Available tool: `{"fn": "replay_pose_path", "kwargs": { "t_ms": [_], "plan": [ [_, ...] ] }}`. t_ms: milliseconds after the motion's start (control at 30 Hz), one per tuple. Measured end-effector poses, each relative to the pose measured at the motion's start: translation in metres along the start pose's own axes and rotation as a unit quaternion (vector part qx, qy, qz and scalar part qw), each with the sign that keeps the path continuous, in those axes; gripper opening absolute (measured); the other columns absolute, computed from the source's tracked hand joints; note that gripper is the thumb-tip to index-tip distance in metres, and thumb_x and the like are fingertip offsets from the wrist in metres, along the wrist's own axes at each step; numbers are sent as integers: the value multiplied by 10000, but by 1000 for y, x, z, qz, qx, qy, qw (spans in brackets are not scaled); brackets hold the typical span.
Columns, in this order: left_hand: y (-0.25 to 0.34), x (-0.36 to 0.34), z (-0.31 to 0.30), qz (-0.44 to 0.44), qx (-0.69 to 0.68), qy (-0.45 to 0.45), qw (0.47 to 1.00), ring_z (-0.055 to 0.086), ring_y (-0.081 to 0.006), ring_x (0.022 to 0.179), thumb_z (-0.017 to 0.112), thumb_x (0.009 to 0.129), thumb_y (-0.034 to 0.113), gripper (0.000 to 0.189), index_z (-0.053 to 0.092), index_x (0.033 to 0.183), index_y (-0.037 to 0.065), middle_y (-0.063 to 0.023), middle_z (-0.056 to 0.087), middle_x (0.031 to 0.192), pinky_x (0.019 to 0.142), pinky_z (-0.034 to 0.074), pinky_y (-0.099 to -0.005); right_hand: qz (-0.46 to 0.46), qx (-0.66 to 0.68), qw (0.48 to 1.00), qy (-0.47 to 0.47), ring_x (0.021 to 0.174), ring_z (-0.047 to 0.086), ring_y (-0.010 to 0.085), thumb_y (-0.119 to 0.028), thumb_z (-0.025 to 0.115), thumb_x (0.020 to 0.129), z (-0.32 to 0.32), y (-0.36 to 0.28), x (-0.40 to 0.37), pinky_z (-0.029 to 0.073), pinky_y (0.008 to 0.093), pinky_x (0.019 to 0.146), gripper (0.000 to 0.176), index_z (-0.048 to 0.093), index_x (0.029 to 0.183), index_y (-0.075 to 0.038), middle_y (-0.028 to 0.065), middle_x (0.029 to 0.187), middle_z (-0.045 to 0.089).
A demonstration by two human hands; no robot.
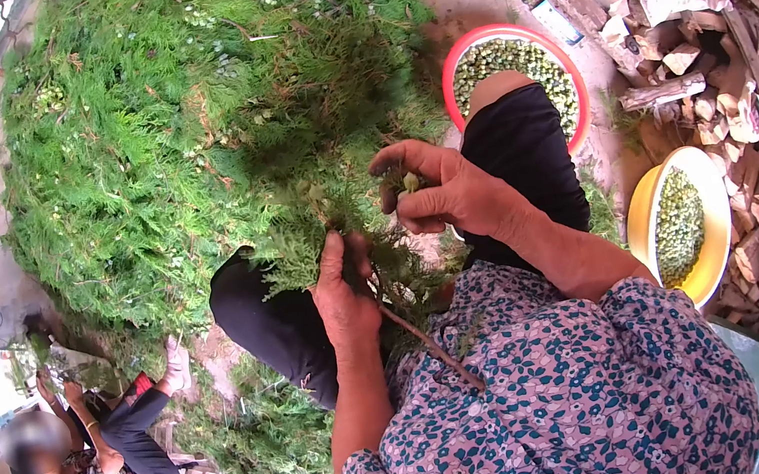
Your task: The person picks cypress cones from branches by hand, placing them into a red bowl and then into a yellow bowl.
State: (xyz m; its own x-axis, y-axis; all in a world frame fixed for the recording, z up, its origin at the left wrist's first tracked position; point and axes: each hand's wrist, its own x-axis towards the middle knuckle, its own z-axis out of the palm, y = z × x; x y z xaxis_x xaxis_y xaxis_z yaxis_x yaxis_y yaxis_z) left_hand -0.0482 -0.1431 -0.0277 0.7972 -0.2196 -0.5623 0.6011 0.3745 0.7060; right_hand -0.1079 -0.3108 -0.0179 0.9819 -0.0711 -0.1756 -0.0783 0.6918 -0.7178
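Observation:
My left hand (346, 294) is closed around a leafy conifer branch (431, 342), whose bare brown stem points back toward my floral shirt. Flat green sprays of the branch spread out on both sides of my fingers. To the right of it, my right hand (452, 186) is curled, with a small pale green cone (409, 182) between thumb and fingers. Its fingertips look dark and stained. Beyond both hands lies a large heap of cut conifer branches (130, 149) dotted with pale cones.
By my right knee stands a red-rimmed basin (583, 89) of green cones. A yellow basin (641, 236) with more cones is farther right, beside stacked firewood (734, 114). At lower left another person (115, 466) sits handling greenery. More cut branches (263, 440) lie on the floor.

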Motion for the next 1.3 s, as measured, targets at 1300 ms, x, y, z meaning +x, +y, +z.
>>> {"fn": "replay_pose_path", "kwargs": {
  "t_ms": [1300],
  "plan": [
    [-6,-7,-9,61,160,-39,984,421,-74,560,597,835,249,251,557,971,42,7,506,735,627,444,-232,1,-307,951,48,430,422,58,-187,616,803,22,1,30,324,205,396,201,607,862,4,-17,560,485]
  ]
}}
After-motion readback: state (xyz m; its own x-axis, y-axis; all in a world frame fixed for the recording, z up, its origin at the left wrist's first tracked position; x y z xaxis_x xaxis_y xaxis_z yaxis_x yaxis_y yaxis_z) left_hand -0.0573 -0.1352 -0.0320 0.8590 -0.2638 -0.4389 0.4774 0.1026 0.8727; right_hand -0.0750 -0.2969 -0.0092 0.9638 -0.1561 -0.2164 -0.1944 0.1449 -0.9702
